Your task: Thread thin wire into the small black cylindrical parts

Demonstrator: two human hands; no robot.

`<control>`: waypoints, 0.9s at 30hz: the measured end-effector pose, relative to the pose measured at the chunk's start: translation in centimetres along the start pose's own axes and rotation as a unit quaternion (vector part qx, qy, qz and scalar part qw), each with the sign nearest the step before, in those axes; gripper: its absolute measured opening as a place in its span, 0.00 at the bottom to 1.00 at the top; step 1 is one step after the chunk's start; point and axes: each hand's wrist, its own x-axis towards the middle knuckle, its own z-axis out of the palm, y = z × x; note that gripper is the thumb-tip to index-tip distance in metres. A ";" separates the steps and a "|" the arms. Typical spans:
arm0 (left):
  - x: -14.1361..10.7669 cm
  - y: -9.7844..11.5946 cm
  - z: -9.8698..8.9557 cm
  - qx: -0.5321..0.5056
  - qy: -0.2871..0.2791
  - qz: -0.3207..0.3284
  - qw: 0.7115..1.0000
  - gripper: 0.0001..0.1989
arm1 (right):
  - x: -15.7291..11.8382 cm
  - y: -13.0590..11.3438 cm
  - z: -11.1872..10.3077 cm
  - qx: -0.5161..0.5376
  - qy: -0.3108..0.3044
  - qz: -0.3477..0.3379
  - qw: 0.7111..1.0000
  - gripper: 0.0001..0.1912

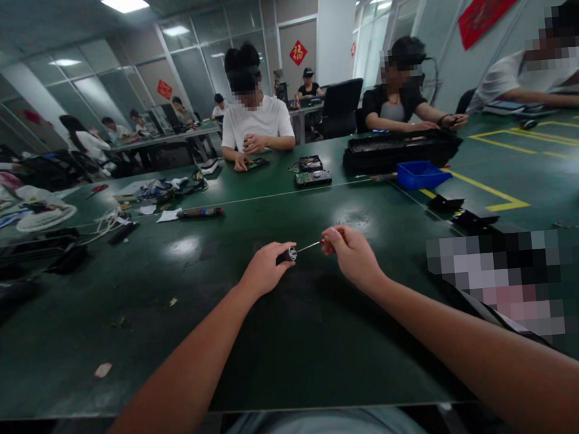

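My left hand [266, 269] is closed around a short black cylinder [283, 256]. Its round end, with a pale ring, faces right. In my right hand [355, 255], thumb and fingers pinch the reddish handle of what looks like a small screwdriver [309, 246]. The thin metal shaft points left, and its tip is at the cylinder's end face; whether it sits inside or just touches cannot be made out. Both hands are held over the green table [299, 336], and most of the handle is hidden by my fingers.
Circuit-board drives [313, 177], a long black tray [402, 149] and a blue bin [422, 174] stand across the table. A dark pen-shaped tool [199, 213] lies left, near tangled cables [159, 188]. Black parts [473, 219] lie right. Co-workers sit opposite, one handling a board [258, 164].
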 end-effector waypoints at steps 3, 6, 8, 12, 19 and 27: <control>-0.1 0.2 0.0 0.000 -0.013 0.006 1.000 0.21 | -0.2 -0.4 -0.1 -0.057 -0.011 -0.022 0.998 0.15; -0.2 0.1 0.1 0.005 -0.022 0.009 1.000 0.20 | -0.3 -0.8 -0.3 -0.109 -0.011 -0.038 0.993 0.15; -0.2 0.1 0.1 0.003 -0.021 0.009 1.000 0.20 | -0.3 -0.9 -0.5 -0.131 0.000 -0.046 0.990 0.15; -0.1 -0.1 0.1 -0.009 0.006 -0.011 1.000 0.19 | -0.2 -1.0 -0.7 -0.136 0.020 -0.041 0.990 0.15; 0.0 -0.4 0.1 -0.092 0.101 -0.068 0.988 0.18 | -0.4 -1.1 -0.6 -0.119 0.018 -0.025 0.992 0.14; -0.1 1.2 -0.4 -0.081 0.045 -0.080 0.992 0.18 | -0.4 -1.1 -0.5 -0.100 0.027 -0.035 0.994 0.14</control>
